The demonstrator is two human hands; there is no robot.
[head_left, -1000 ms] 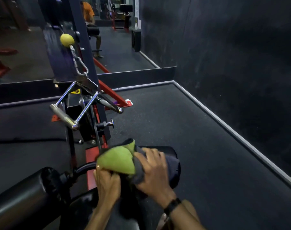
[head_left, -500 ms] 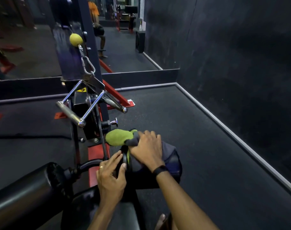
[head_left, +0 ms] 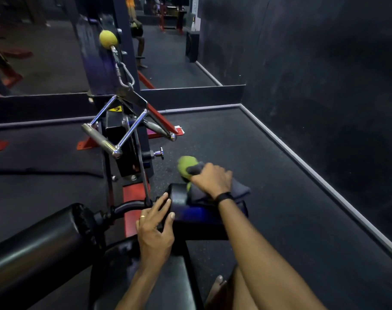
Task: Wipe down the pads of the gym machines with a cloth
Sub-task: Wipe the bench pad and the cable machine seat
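Observation:
A black roller pad [head_left: 197, 217] lies crosswise in front of me, at the end of the machine's seat [head_left: 143, 285]. My right hand [head_left: 213, 179] grips a green and grey cloth [head_left: 187, 167] and presses it on the top far side of this pad. My left hand [head_left: 156, 229] holds the pad's left end, thumb on its front and fingers on the end face. A second black roller pad [head_left: 36, 247] sticks out at the lower left.
A chrome V-handle [head_left: 121, 128] hangs on a carabiner under a yellow ball [head_left: 108, 39] just beyond the pads. The machine's dark upright [head_left: 123, 63] stands before a wall mirror. A dark wall [head_left: 325, 74] closes the right side. Rubber flooring [head_left: 246, 153] spreads around.
My left hand let go of the cloth and took hold of the pad's left end. My right hand carried the cloth forward and right over the pad's top.

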